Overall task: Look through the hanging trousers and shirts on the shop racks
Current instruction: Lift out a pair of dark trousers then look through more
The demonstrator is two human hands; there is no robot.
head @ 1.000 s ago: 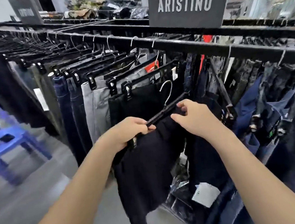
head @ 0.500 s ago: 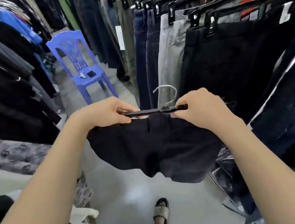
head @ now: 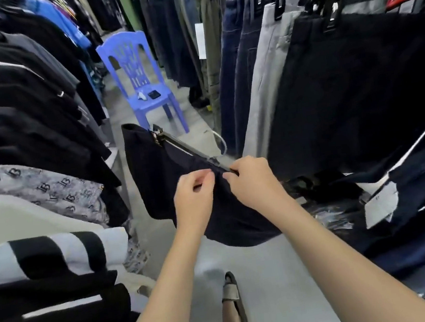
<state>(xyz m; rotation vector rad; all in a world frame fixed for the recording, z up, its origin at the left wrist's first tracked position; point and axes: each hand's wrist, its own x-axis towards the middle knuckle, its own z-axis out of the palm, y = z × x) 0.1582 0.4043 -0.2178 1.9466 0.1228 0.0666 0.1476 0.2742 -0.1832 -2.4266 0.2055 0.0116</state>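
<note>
Between the two hands hangs a pair of dark shorts (head: 181,181), clipped to a hanger (head: 190,150) whose bar runs away from the right hand (head: 252,179), up and to the left. That hand pinches the bar's near end; the left hand (head: 193,196) pinches the waistband just beside it. Off to the right hand's side, near, hang the racked trousers (head: 269,71); returning the hanger probably means swinging that way.
</note>
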